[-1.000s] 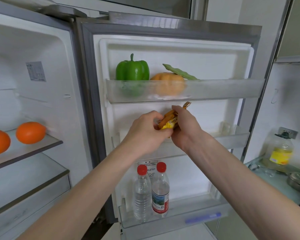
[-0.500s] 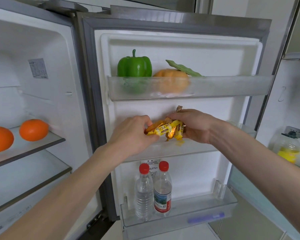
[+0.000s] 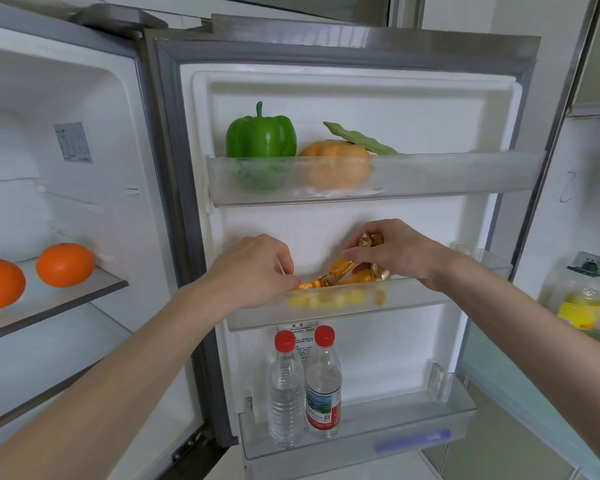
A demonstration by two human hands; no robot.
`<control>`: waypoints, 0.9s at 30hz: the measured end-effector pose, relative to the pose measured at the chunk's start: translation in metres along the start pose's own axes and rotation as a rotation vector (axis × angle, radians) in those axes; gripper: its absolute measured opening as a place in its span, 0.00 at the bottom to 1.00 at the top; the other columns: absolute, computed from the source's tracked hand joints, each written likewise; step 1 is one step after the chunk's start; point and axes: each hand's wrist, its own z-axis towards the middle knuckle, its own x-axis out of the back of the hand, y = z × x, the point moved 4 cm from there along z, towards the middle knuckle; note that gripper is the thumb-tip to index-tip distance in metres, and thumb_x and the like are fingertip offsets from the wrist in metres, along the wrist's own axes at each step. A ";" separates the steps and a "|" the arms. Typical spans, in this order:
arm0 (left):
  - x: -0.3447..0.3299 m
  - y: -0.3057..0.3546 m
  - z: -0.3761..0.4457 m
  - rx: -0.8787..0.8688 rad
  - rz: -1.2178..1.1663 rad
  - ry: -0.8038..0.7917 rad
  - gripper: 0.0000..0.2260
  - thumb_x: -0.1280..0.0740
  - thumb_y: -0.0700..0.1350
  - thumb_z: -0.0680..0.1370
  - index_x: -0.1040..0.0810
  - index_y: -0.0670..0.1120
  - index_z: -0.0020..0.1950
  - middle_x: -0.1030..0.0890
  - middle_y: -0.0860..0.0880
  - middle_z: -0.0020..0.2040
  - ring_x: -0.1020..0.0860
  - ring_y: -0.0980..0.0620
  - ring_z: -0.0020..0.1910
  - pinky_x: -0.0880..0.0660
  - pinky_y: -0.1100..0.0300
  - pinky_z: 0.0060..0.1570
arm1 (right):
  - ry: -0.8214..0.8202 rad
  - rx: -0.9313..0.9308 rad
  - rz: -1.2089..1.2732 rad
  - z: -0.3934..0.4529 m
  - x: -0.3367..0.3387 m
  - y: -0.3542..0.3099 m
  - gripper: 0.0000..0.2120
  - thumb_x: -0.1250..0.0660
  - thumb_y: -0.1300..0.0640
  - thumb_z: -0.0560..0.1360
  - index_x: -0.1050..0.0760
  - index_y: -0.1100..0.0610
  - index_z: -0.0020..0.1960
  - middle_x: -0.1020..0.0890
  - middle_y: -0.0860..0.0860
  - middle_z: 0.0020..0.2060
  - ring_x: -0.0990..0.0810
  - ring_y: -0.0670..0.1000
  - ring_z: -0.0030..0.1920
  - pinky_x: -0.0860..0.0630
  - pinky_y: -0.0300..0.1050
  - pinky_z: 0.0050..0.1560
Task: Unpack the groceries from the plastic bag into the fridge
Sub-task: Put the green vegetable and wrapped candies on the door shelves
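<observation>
Evidently the step in hand was the setting down of small wrapped snacks in the middle door shelf (image 3: 413, 299) of the fridge door (image 3: 326, 98). Both hands were at that shelf. The left hand (image 3: 253, 268) hovered at its left end with the fingers (image 3: 286, 271) curled inward and close together; whether they pinched the tip of the nearest wrapper or merely touched it could not be told. The right hand (image 3: 399, 254) hung above the shelf's middle, its fingers pinching an orange-gold packet (image 3: 371, 240) at the top while the thumb and forefinger reached down toward another.

The snack packets (image 3: 340, 277) lay in a loose heap between the two hands, resting on the shelf just behind its clear front lip, with yellow shapes showing blurred through the plastic below. They sat directly under the right fingers and just beside the left ones.

Higher up, the top door shelf (image 3: 465, 174) held a green pepper (image 3: 260, 136), an orange pumpkin-like vegetable (image 3: 336, 161) and a green pod (image 3: 361, 138); two water bottles (image 3: 305, 386) stood in the bottom door bin (image 3: 395, 427), and two oranges (image 3: 65, 265) sat on an inner shelf (image 3: 101, 285). The plastic bag was not in view.

The next move, as I judged it, called for opening the right fingers so the held packet dropped among the others, then drawing both hands clear without dragging wrappers over the lip.
</observation>
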 end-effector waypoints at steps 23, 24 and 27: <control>-0.028 0.053 -0.021 -0.223 -0.106 0.222 0.07 0.32 0.50 0.81 0.15 0.54 0.48 0.18 0.58 0.43 0.21 0.58 0.45 0.22 0.56 0.48 | 0.199 0.300 -0.094 -0.020 0.033 0.038 0.11 0.35 0.53 0.82 0.16 0.48 0.45 0.15 0.36 0.40 0.17 0.39 0.42 0.31 0.26 0.38; -0.032 0.057 -0.023 -0.248 -0.069 0.229 0.08 0.33 0.52 0.82 0.15 0.54 0.49 0.19 0.58 0.44 0.21 0.58 0.45 0.22 0.56 0.47 | 0.222 0.338 -0.073 -0.023 0.033 0.040 0.11 0.36 0.53 0.83 0.17 0.48 0.45 0.15 0.36 0.40 0.17 0.39 0.43 0.30 0.26 0.39; -0.045 0.066 -0.029 -0.339 0.013 0.260 0.10 0.36 0.54 0.82 0.16 0.53 0.51 0.20 0.56 0.45 0.21 0.56 0.46 0.22 0.50 0.46 | 0.310 0.497 -0.126 -0.035 0.036 0.048 0.11 0.36 0.52 0.83 0.17 0.51 0.48 0.16 0.42 0.44 0.18 0.44 0.47 0.26 0.35 0.47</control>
